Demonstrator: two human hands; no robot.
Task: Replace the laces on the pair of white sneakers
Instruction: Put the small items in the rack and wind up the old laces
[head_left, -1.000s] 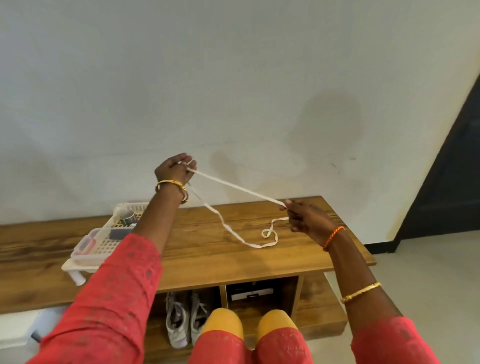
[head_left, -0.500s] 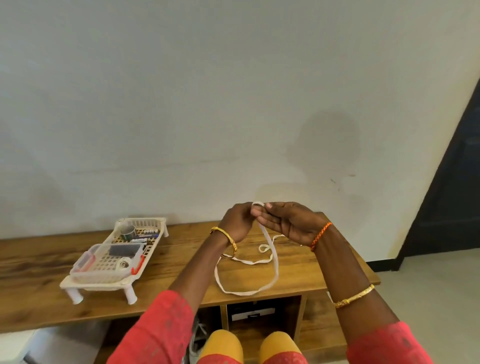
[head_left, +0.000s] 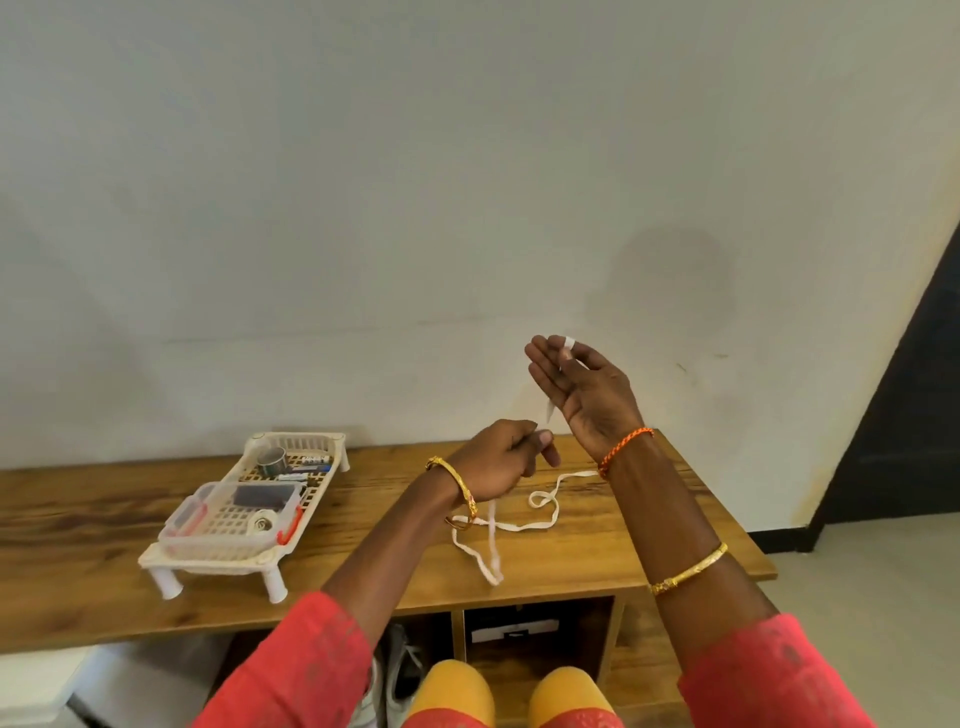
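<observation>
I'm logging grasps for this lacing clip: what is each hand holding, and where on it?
Both hold the white lace: looped over the right hand's fingers, pinched lower down by the left hand.

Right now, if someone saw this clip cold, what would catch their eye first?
The raised right hand, in front of the wall, has a white lace looped over a fingertip. The lace drops past the left hand, which is curled around it, and trails in loops across the wooden bench top. To the left on that bench stands a white basket tray of small items.
</observation>
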